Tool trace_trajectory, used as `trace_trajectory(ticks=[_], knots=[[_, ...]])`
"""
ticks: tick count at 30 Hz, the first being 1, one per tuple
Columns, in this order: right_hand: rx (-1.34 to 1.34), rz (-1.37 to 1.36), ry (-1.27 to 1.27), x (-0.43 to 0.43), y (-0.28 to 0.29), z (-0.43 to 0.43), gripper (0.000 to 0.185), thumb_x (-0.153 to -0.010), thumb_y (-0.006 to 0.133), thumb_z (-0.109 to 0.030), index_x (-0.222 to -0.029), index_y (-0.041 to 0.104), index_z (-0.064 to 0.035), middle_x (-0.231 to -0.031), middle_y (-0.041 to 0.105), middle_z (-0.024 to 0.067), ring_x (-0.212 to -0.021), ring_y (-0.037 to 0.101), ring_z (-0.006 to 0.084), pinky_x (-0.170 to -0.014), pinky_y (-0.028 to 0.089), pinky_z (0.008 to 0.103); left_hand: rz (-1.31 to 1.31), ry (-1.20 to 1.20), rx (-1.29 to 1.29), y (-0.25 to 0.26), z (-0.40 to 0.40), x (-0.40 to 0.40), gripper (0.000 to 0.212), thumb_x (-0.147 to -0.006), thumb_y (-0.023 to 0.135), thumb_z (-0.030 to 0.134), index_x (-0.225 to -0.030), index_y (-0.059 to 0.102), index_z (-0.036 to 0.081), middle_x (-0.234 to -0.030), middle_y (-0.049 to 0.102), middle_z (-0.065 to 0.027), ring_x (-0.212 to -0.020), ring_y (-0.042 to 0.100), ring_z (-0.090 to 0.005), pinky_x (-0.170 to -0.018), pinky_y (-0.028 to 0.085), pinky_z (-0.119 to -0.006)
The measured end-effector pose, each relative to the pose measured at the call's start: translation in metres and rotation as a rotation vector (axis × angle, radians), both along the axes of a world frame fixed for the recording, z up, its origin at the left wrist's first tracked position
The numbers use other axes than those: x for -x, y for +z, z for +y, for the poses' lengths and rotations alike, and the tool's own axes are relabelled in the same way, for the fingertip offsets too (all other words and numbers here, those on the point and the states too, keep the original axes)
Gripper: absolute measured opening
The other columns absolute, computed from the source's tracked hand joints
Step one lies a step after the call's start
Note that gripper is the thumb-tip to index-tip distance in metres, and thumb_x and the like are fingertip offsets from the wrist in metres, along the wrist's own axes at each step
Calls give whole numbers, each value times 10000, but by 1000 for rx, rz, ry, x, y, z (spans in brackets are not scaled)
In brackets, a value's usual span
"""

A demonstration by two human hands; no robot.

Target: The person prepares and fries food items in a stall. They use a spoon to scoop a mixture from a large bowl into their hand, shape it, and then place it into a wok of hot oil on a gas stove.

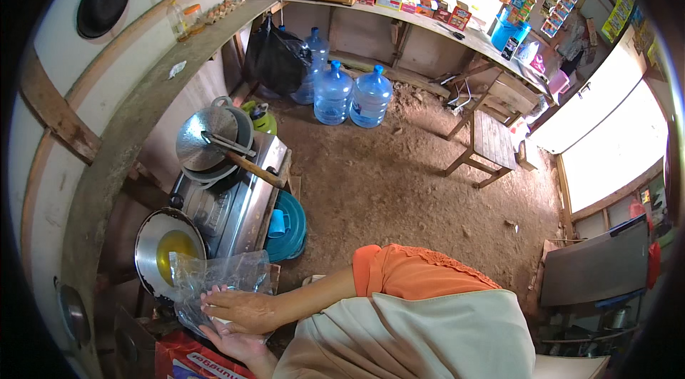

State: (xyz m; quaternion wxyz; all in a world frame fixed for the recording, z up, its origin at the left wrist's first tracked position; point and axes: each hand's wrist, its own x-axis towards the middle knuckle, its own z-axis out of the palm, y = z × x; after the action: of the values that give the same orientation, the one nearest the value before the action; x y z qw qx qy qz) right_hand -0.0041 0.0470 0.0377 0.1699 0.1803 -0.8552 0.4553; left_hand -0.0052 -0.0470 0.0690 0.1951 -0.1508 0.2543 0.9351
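Observation:
My right hand [243, 312] lies palm down across a clear plastic sheet [241, 266]. Beneath it, my left hand [241, 344] is turned palm up, so the plastic sits pressed between the two palms. A small whitish patch shows between the hands, mostly hidden; what it is I cannot tell. The sheet's far part spreads over the rim of a wok [145, 248] that holds yellow oil. Right beside the wok stands a metal gas stove [214, 218]. A red printed bag [182, 357] lies just below my left hand.
A pot with a perforated metal skimmer [200, 138] resting on it stands on the stove's far end. Beside the stove are a teal bucket [294, 242] with a blue mug [278, 224] and a green gas cylinder [265, 121]. Water jugs [333, 95] and a wooden chair [492, 138] stand farther off.

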Motion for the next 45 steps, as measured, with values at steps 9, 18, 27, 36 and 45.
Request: trace_trajectory(ticks=[9, 18, 27, 36, 45], knots=[[-68, -55, -27, 1, -15, 5, 588, -744, 635, -196, -1261, 426, -10, -1345, 374, 184, -1290, 318, 311, -1068, 262, 408, 60, -37, -65, -17, 0, 11, 597, -925, 332, 473, -1347, 347, 51, -1345, 405, -135, -1250, 371, -264, -1056, 249, -390], [200, -376, 55, 3, -23, 5, 556, -860, 517, -186, -1348, 320, -7, -1398, 306, 198, -1326, 252, 317, -1083, 223, 377, -80, 65, 62, -4, 11, 11, 597, -935, 284, 492, -1372, 313, 87, -1357, 374, -124, -1243, 370, -269, -1053, 251, -416], [667, -652, 133, 5, 3, 32, 573, -894, 490, -225, -1374, 265, -8, -1382, 351, 174, -1299, 307, 262, -1060, 249, 328, -7, 143, 55, -10, 20, 15, 589, -960, 239, 452, -1375, 283, 36, -1402, 307, -134, -1293, 291, -255, -1077, 202, -396], [1733, -806, 419, 17, -20, 44, 391, -954, 410, -225, -1288, 385, -25, -1242, 483, 109, -1148, 472, 218, -1002, 365, 373, 302, -78, 106, -18, -8, 17, 685, -928, 275, 491, -1411, 162, 18, -1468, 187, -135, -1351, 184, -254, -1092, 118, -411], [1539, -1116, 488, 26, -9, 39, 530, -946, 365, -399, -1328, 344, -31, -1312, 440, 120, -1209, 435, 264, -1024, 342, 430, 476, 81, 391, -10, -48, 1, 620, -920, 318, 344, -1378, 211, -60, -1454, 235, -142, -1349, 203, -256, -1096, 133, -362]])
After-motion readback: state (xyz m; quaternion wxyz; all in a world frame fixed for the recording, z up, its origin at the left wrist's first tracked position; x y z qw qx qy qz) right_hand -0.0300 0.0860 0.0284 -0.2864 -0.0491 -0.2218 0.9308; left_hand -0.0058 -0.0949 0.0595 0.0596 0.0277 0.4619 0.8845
